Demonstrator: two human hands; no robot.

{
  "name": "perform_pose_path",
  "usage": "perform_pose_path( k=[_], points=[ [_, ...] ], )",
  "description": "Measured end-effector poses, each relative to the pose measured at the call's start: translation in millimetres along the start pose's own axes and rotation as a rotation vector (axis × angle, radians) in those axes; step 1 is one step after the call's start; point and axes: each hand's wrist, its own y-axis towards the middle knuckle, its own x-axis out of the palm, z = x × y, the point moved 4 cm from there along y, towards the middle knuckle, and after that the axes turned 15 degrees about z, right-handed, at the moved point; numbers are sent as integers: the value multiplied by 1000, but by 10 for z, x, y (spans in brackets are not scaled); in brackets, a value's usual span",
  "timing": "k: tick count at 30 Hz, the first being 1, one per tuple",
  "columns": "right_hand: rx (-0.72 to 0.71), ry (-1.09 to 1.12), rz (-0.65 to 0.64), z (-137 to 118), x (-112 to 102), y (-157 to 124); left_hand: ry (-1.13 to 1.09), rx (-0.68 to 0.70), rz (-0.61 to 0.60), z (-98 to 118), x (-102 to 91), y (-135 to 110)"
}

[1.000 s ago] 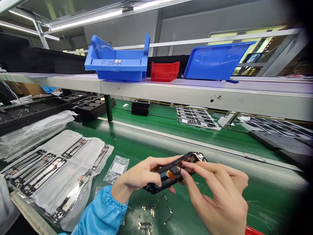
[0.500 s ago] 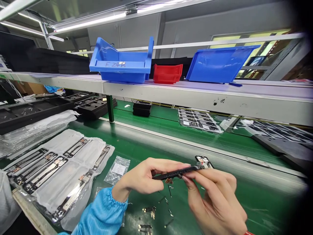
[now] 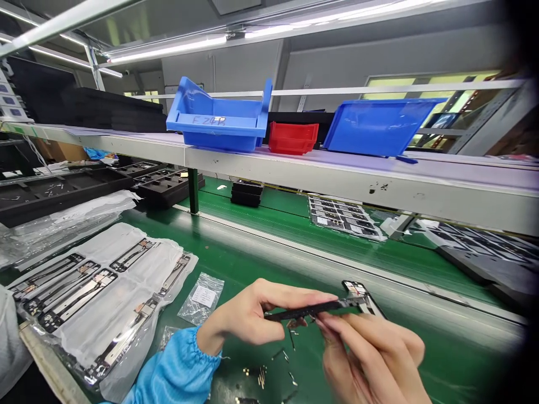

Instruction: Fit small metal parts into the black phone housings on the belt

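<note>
My left hand (image 3: pixel 256 311) grips a thin black phone frame (image 3: pixel 303 310), seen nearly edge-on, with the fingers along its top and the thumb beneath. A small copper-coloured flex part (image 3: pixel 297 322) hangs from its underside. At the frame's right half, my right hand (image 3: pixel 370 353) is closed, thumb and fingertips pinched together against the lower edge. What lies between those fingertips is hidden. Another phone part (image 3: pixel 365 297) lies on the green mat behind my right hand. Below the frame are scattered several small black and gold connector pieces (image 3: pixel 261 375).
On the left, a white padded sheet (image 3: pixel 138 292) carries several phone frames, beside a labelled plastic bag (image 3: pixel 202 297). Black trays (image 3: pixel 164 188) stand farther back. A white shelf (image 3: pixel 295 168) crosses ahead, bearing blue bins (image 3: pixel 223 120) and a red bin (image 3: pixel 293 138). A filled clear tray (image 3: pixel 345 216) lies underneath.
The view has tilted slightly up, so the shelf and bins sit lower. Both hands stay on the phone frame, which now appears slightly lower and flatter; more of the part behind it shows.
</note>
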Motion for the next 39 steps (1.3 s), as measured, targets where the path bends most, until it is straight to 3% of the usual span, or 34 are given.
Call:
perform_pose_path(
  k=[3, 7, 13, 18, 25, 30, 39],
  points=[
    [-75, 1, -22, -29, -26, 54, -2, 81, -35, 93, 0, 18],
    [-68, 16, 71, -127, 32, 148, -6, 141, -59, 91, -32, 9],
    [-76, 8, 109, -172, 135, 139, 145, 6, -39, 15, -72, -25],
    [-76, 10, 85, -83, 138, 75, 186, -9, -14, -9, -76, -44],
    [-55, 19, 42, -123, 220, -9, 83, -25, 65, -115, -52, -58],
    [-5, 122, 80, -138, 193, 32, 6, -196, 137, -208, -71, -72],
    [4, 100, 104, -167, 148, 169, -105, -265, 162, -124, 0, -55]
  ],
)
